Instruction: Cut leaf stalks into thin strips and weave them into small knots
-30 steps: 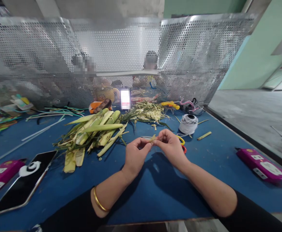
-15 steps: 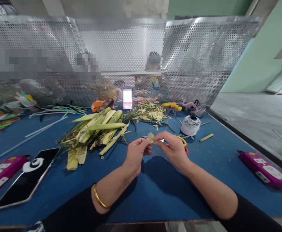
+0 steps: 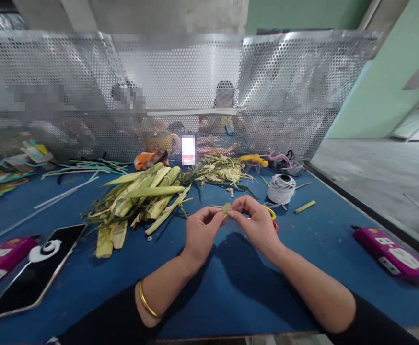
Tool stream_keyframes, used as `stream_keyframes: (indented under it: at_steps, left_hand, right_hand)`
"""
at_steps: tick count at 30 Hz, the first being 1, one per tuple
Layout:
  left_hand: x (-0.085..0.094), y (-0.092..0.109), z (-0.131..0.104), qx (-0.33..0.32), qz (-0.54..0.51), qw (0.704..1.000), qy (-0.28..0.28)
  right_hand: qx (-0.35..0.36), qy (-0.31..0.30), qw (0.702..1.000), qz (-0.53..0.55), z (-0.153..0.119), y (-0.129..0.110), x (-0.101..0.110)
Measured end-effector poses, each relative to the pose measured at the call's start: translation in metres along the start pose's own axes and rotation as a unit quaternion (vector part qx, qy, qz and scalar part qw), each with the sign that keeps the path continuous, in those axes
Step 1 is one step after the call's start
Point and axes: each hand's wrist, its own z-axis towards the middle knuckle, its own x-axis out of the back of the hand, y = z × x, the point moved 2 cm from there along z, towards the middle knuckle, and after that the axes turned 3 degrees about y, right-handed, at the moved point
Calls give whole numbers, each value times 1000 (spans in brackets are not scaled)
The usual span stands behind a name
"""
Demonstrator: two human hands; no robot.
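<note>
Between my two hands, above the blue table (image 3: 195, 306), is a small folded piece of corn husk (image 3: 226, 208), pale green. My left hand (image 3: 203, 232) pinches its left side between thumb and fingers. From the right, my right hand (image 3: 254, 221) grips the other side with thumb and forefinger. Behind my right hand lie scissors with yellow and red handles (image 3: 274, 225), mostly hidden. To the left is a heap of green corn husks (image 3: 148, 191). A spool of white string (image 3: 281, 189) stands beyond my right hand.
Shredded husk (image 3: 224, 168) lies at the back by a lit phone (image 3: 188, 149). A perforated metal screen (image 3: 180, 72) closes off the far side. A large phone (image 3: 37, 268) and a magenta power strip (image 3: 6, 261) are at left, another magenta power strip (image 3: 392, 251) at right.
My fingers have shifted on the husk piece, and both thumbs now press closer together at its lower edge. The whole view has tilted slightly.
</note>
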Motion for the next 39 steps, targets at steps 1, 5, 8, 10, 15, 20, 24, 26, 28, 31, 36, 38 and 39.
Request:
stream_keyframes:
  at_steps: [1, 5, 8, 10, 15, 20, 24, 26, 28, 31, 36, 38, 39]
  left_hand:
    - [0, 0, 0, -4, 6, 1000, -7]
    - [0, 0, 0, -6, 25, 999, -29]
    - [-1, -1, 0, 33, -1, 999, -17]
    - [-1, -1, 0, 62, -30, 998, -8]
    - [-1, -2, 0, 121, -78, 990, -8]
    - [0, 2, 0, 150, -106, 983, -32]
    - [2, 1, 1, 139, -82, 987, -23]
    - [2, 1, 1, 104, -51, 993, -7]
    - [3, 1, 1, 53, -11, 999, 5]
    - [4, 2, 1, -15, 47, 999, 0]
    - [5, 1, 0, -80, 111, 990, -20]
    - [5, 1, -1, -86, 126, 988, -27]
    - [5, 1, -1, -87, 131, 987, -29]
  right_hand:
    - [-4, 4, 1000, 15, 0, 1, 0]
    - [0, 12, 1000, 26, 2, 2, 0]
    - [14, 4, 1000, 10, 2, 2, 1]
    - [38, -2, 999, -6, 2, 2, 1]
    - [136, -32, 986, -88, 0, 0, 3]
    - [154, -32, 981, -113, -1, 1, 4]
    - [156, -37, 980, -115, -2, -1, 3]
    - [151, -43, 983, -98, -1, -3, 2]
    - [129, -44, 988, -69, -1, -4, 2]
    - [62, -34, 997, -34, 0, -3, 2]
    - [-14, -9, 999, 30, 2, 1, 1]
    - [-22, -5, 998, 52, 2, 2, 1]
    - [-26, -2, 998, 53, 2, 3, 0]
